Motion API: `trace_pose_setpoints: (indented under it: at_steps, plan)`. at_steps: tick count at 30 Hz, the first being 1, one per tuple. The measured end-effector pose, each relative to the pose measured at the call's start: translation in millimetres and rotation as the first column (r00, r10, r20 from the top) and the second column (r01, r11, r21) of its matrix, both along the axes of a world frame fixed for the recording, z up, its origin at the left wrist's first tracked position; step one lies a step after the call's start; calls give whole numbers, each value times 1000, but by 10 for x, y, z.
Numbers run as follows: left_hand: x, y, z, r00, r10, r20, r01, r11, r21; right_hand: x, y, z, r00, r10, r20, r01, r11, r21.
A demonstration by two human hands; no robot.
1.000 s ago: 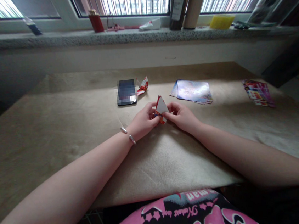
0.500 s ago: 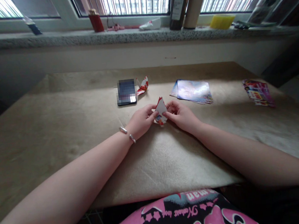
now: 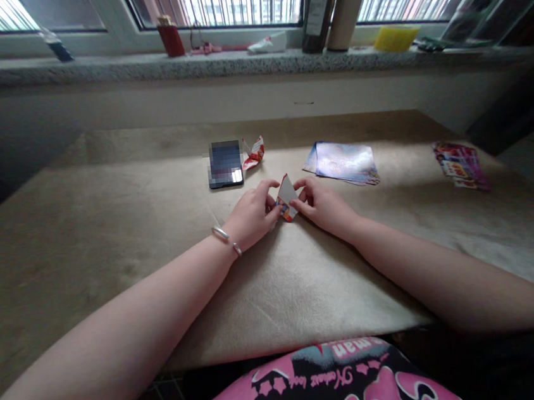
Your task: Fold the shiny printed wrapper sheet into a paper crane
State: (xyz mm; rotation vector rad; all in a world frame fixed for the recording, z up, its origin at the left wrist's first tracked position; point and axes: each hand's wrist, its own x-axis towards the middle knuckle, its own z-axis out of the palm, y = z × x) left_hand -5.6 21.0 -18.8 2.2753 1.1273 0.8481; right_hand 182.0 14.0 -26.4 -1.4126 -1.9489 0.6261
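In the centre of the frame, a small folded paper (image 3: 288, 192) stands between the two hands, just above the pale tabletop (image 3: 277, 300), its point toward the top of the picture. The left hand (image 3: 255, 213) grasps its lower left corner at the thumb; the index finger reaches out near the upper left edge, and whether it touches cannot be told. The right hand (image 3: 323, 205) pinches the right side, thumb laid on the white face, the other fingers curled and partly hidden.

Against the picture from one second ago, the paper has a cleaner diamond outline: the white corner that poked out at its right is gone from view, and the orange-and-blue print shows along the lower left edge. The left index finger is now straighter and further out from the paper.

The other things keep their places: the dark, pixelated device (image 3: 225, 164) and a red-and-white folded piece (image 3: 255, 153) above the left hand, glossy sheets (image 3: 346, 161) right of centre, and reddish cards (image 3: 461, 165) at the far right.
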Motion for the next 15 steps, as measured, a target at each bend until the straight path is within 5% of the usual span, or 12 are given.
trace_pose_setpoints:
  at_steps: [9,15]
  plan:
    - [-17,-22,85,919,117,-377,-6,960,282,2,-40,52,990,-30,141,16,995,98]
    - [-38,9,83,909,3,-418,171,910,377,-2,-52,55,978,7,208,-41,987,159]
